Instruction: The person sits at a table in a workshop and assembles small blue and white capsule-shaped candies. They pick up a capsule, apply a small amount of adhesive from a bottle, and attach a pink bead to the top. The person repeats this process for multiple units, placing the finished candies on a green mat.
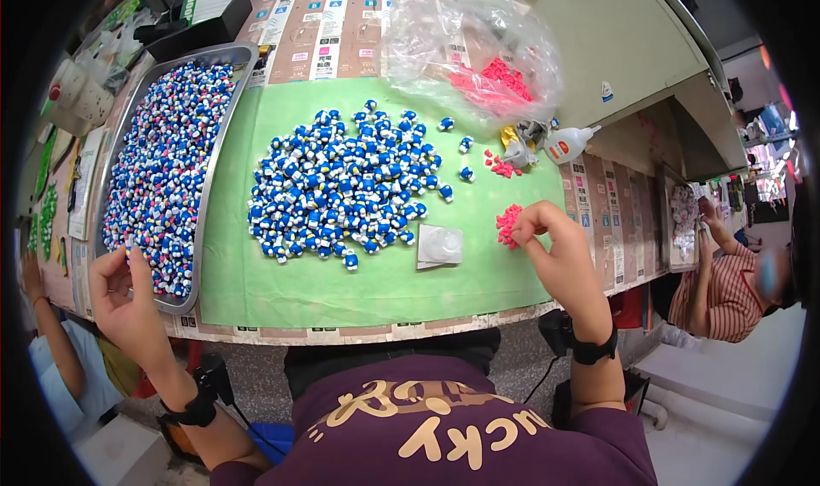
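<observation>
My left hand [125,296] is over the near end of a metal tray [205,204], its fingers closed in a pinch. A small blue-and-white plastic figure seems to be between the fingertips. Many such figures with pink bits [166,157] fill the tray. On the right, my right hand [559,251] is pinched at the edge of a small heap of pink pieces [507,226]; whatever its fingertips hold is too small to make out. Between the hands, a wide pile of blue-and-white figures [337,187] lies on a green sheet [359,302].
A white pad [441,247] lies below the pile. More pink pieces [500,166], a white squeeze bottle [571,144] and a clear plastic bag [470,42] with pink pieces are at the back right. Other people work at both sides; one wears a striped shirt [713,302].
</observation>
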